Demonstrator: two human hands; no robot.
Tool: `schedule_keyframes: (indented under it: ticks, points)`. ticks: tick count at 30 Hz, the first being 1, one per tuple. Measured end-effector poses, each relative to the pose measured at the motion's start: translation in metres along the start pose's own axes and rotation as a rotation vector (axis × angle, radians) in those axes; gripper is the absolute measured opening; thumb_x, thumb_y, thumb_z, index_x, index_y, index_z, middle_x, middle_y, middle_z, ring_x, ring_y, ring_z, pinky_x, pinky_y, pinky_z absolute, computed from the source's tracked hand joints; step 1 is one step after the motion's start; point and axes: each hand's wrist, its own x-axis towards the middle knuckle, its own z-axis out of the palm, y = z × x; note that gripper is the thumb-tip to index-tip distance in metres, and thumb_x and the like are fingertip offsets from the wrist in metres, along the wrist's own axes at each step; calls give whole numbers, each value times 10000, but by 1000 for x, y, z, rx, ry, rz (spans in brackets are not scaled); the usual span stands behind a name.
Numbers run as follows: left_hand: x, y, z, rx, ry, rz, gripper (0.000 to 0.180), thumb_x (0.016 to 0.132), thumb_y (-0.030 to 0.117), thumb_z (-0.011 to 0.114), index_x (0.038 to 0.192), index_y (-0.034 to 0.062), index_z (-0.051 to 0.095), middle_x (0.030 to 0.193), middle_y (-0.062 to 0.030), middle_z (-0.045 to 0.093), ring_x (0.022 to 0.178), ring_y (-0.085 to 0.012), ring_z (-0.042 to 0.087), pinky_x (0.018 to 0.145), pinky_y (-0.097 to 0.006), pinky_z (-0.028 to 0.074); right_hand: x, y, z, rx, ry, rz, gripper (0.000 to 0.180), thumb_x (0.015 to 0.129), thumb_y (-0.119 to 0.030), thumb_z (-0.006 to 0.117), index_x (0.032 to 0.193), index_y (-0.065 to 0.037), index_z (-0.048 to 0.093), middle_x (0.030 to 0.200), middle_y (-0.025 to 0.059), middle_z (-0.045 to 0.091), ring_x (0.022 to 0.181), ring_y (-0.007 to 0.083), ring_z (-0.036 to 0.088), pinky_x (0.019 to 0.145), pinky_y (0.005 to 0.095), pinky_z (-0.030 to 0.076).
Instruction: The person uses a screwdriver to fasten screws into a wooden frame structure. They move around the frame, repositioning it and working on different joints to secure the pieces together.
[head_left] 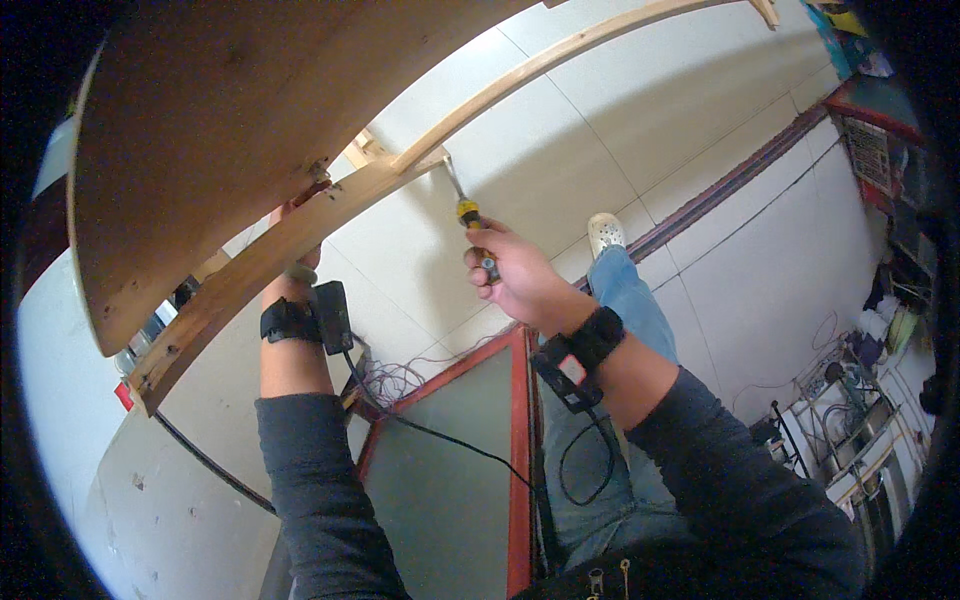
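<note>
My right hand (520, 270) is closed round the handle of a screwdriver (467, 211), whose grip is yellow and black. Its metal shaft points up and away, and the tip meets the end of a wooden piece beside a long, thin wooden rail (540, 65). My left hand (309, 258) is wrapped round a thick wooden leg (255, 262) that slants from lower left to upper right. The leg hides most of its fingers. Above the leg hangs a broad brown wooden board (215, 130) with a curved edge, close to the left hand.
Below is a pale tiled floor (590, 150). A red-framed glass panel (519, 450) stands near my legs, with tangled thin wires (395, 380) beside it. Cables run from both wrist straps. Metal equipment (850, 440) and clutter lie at the right.
</note>
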Motion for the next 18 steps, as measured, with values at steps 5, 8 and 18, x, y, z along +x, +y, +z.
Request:
schedule_keyframes:
  ticks: [5, 8, 18]
  points:
    - [-7, -1, -10, 7, -110, 163, 426, 859, 372, 538, 1156, 71, 484, 1056, -58, 557, 933, -171, 544, 803, -285, 475, -8, -9, -5, -142, 11, -95, 253, 861, -200, 509, 1085, -108, 433, 671, 9, 472, 521, 79, 432, 410, 222, 304]
    - [-16, -8, -18, 87, 102, -54, 415, 852, 390, 538, 1138, 93, 497, 1091, -43, 551, 947, -170, 547, 813, -312, 478, -11, -12, 2, -273, -8, -115, 325, 859, -190, 523, 1153, -89, 428, 678, 10, 488, 523, 78, 441, 436, 214, 312]
    - [-30, 3, -16, 150, -79, 55, 362, 791, 327, 623, 1054, 92, 541, 1068, -42, 577, 962, -186, 537, 743, -315, 470, -9, 7, 32, -295, -154, -157, 441, 853, -148, 558, 1250, -36, 402, 672, 16, 493, 529, 71, 444, 450, 209, 348]
